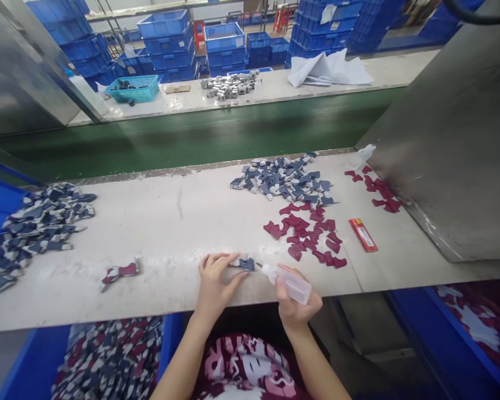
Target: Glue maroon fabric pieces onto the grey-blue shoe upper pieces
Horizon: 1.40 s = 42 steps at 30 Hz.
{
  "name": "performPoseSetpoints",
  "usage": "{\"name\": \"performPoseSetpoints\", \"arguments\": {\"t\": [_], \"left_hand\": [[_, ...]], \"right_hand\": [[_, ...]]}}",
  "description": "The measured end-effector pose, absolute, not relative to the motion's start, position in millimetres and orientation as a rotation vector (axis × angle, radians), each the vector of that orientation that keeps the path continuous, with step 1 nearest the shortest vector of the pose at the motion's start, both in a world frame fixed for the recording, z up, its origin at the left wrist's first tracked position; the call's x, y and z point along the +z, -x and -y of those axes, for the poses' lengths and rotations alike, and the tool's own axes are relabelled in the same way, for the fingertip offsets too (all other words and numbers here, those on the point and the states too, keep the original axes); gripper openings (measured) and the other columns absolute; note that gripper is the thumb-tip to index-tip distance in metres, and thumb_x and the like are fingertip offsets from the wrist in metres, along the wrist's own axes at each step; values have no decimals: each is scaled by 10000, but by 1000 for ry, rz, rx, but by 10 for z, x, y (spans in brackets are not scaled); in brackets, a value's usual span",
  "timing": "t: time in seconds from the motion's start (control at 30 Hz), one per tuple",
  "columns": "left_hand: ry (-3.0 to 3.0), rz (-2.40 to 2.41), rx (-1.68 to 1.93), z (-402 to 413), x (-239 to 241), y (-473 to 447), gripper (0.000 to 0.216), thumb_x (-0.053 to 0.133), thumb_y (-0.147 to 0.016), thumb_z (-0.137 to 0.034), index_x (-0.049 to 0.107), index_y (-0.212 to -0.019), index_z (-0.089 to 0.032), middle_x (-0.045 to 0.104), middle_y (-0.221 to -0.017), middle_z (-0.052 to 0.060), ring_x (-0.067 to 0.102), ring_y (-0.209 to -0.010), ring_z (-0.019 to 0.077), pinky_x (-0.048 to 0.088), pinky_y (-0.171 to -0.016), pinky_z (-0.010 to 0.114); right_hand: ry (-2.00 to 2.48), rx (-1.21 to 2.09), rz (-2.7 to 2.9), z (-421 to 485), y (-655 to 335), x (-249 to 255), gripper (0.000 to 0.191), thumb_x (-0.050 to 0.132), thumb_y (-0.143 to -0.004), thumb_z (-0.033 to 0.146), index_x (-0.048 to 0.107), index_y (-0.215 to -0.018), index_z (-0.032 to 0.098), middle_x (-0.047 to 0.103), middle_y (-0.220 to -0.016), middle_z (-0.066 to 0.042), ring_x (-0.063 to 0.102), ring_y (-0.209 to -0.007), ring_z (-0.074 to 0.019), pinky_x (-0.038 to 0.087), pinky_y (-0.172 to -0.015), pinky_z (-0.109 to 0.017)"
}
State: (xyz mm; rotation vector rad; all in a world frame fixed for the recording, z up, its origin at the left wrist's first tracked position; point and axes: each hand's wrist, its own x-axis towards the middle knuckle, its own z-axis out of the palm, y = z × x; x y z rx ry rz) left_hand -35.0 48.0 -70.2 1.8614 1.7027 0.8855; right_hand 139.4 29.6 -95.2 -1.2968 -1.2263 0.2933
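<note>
Thumb and fingers of the left hand (pixel 214 278) pinch a blue-grey part (pixel 247 264) at lower centre, hiding its left end. The right hand's (pixel 294 312) fingers wrap a bottle (pixel 299 288), nozzle (pixel 260 265) near the part. A lower-left bin (pixel 29 366) is cut off below; bare tabletop (pixel 162 216) opens left of centre.

The white bench (pixel 158 222) carries the following items. Left end: a heap of dark blue and white parts (pixel 45 219). Left of center, near the front edge: one maroon and pale piece (pixel 123 271). Right of center, toward the rear edge: a second blue and white heap (pixel 283 179). Directly in front of it: scattered maroon parts (pixel 299 222). Farther right: a red packet (pixel 363 235), additional maroon parts (pixel 385 191) and translucent plastic (pixel 360 157).
</note>
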Motion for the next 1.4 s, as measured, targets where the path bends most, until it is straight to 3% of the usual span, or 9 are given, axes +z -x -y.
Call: {"name": "performPoseSetpoints", "arguments": {"t": [0.1, 0.27, 1.4], "left_hand": [[-1887, -1752, 870, -510, -698, 317, 164, 808, -795, -186, 716, -905, -265, 777, -926, 3, 682, -1000, 265, 343, -1022, 512], [-1892, -1754, 904, -508, -741, 311, 184, 819, -775, -143, 688, -856, -242, 775, -911, -6, 678, -996, 257, 332, -1003, 475], [-1868, -1760, 888, -493, -742, 310, 93, 745, -825, -198, 663, -829, -241, 775, -912, 11, 674, -1021, 263, 329, -1036, 492]], "right_hand": [[1280, 161, 1333, -307, -1379, -897, 111, 694, -849, 235, 719, -928, 162, 721, -701, -37, 675, -550, -172, 550, -513, -265], [1279, 57, 1430, -353, -1350, -818, 113, 663, -877, 232, 700, -955, 159, 716, -697, -35, 654, -528, -154, 550, -511, -259], [1325, 1, 1362, -267, -1379, -917, 94, 664, -878, 220, 710, -956, 195, 739, -727, -48, 685, -553, -210, 572, -520, -337]]}}
